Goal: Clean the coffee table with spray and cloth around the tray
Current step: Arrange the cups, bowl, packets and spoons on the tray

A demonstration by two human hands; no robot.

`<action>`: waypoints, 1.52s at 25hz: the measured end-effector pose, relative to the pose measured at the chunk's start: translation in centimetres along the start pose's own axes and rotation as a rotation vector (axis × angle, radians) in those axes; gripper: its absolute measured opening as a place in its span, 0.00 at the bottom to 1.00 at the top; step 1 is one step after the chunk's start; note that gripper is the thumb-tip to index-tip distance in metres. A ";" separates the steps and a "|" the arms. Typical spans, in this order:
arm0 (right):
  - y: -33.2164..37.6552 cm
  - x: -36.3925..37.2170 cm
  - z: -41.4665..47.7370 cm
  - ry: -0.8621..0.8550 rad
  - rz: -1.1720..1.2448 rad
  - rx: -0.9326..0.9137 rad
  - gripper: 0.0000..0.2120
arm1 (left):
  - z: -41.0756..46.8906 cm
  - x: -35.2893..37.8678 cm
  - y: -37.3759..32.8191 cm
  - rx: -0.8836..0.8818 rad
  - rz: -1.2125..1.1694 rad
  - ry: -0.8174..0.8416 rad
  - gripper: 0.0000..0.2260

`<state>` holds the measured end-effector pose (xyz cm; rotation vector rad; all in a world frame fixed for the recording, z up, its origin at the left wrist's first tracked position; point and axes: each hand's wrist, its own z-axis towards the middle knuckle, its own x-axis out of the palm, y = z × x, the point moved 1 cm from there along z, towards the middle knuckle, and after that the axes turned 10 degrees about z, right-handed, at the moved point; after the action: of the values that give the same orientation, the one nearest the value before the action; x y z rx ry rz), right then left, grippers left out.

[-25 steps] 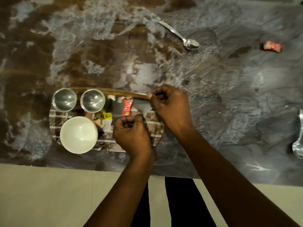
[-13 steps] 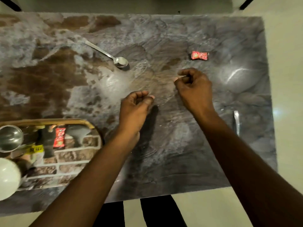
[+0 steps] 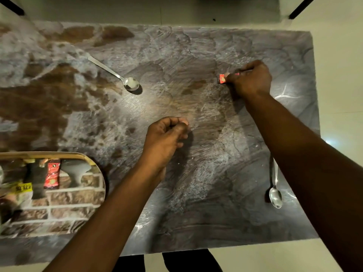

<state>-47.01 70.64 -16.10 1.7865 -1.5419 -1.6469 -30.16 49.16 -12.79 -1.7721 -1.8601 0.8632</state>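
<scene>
From the head view: pinching a red sachet (image 3: 222,78) with the right hand (image 3: 249,79) toward the coffee table's (image 3: 196,193) far right corner, left hand (image 3: 165,138) curled, seemingly empty, mid-table, nearer the tray (image 3: 78,156) at the near left edge.

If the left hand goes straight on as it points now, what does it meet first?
Probably nothing: ahead of the left hand lies only bare coffee table to its far edge. The red sachet pinched by the right hand sits just right of that line.
</scene>
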 end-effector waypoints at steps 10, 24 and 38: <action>3.2 4.5 -16.3 0.623 0.315 -0.043 0.11 | -4.3 -5.7 2.6 0.014 -0.287 -0.196 0.14; 3.6 19.1 -33.2 0.855 -0.043 -0.124 0.03 | -9.5 -20.3 13.7 -0.246 -0.528 -0.498 0.11; 3.7 20.4 -33.9 0.616 -0.486 -0.740 0.06 | -7.9 -20.0 13.6 -0.341 -0.519 -0.476 0.12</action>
<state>-24.71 37.80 -13.78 1.9935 -0.1936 -1.3542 -13.06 30.41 -14.28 -1.1954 -2.7478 0.8407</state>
